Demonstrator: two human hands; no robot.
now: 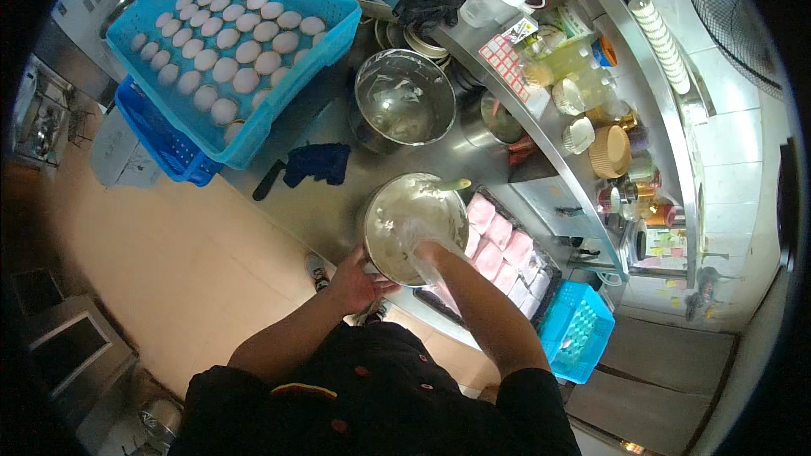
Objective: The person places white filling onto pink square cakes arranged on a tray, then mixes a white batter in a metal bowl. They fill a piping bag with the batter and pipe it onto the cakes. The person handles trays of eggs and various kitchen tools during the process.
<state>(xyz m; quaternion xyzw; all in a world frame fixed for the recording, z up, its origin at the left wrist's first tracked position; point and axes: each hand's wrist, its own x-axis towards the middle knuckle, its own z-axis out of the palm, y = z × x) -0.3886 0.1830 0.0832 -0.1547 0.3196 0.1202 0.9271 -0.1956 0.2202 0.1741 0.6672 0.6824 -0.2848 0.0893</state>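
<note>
A round metal bowl (388, 202) with a whitish, creamy mixture inside stands at the near edge of the steel counter. My left hand (361, 282) grips its lower left side from outside. My right hand (429, 252), in a clear plastic glove or bag, reaches into the bowl; its fingers are blurred, and I cannot tell whether they hold anything. A utensil with a yellow-green handle (457, 184) leans over the bowl's right rim. Pink wrapped blocks (489, 259) lie in a dark tray directly to the right, partly behind my right forearm.
A second metal bowl (405, 98) with white residue stands behind. A blue crate (298, 85) of eggs is at the upper left. A dark blue cloth (317, 163) lies by a black-handled knife (270, 180). A steel shelf (551, 152) overhangs at right, above a small blue basket (578, 335).
</note>
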